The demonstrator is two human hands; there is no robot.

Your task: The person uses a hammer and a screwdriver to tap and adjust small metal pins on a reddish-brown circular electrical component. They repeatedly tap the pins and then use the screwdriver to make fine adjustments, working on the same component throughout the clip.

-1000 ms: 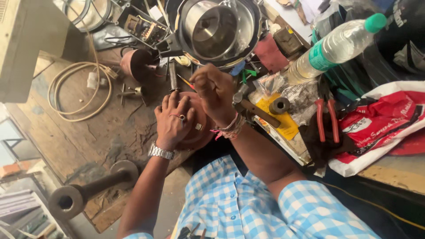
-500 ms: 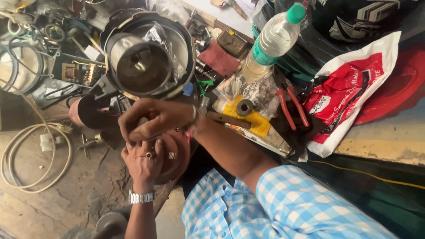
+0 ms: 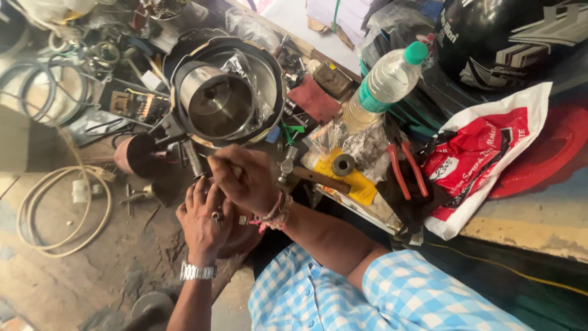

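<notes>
My left hand (image 3: 202, 224), with a metal wristwatch and rings, cups a round reddish-brown part (image 3: 240, 240) from the left. My right hand (image 3: 244, 178), with bead bracelets at the wrist, lies over the top of that part with its fingers curled tight, apparently on a thin tool that the fist almost hides. Both hands touch each other, just below a black-rimmed round pot (image 3: 184, 58) that holds a shiny steel jar (image 3: 214, 101). My blue-and-white checked sleeve (image 3: 392, 294) fills the lower right.
The cluttered bench holds a hammer (image 3: 309, 176), a metal ring (image 3: 343, 164) on yellow paper, red-handled pliers (image 3: 405, 170), a green-capped plastic bottle (image 3: 381, 84), a red-and-white bag (image 3: 490, 153) and a black helmet (image 3: 520, 37). A white cable coil (image 3: 37, 236) lies left.
The view has swung, so the pot and bottle sit further right in frame. My right hand has come down over the left hand's part; the thin tool seen earlier is now hidden in the fist.
</notes>
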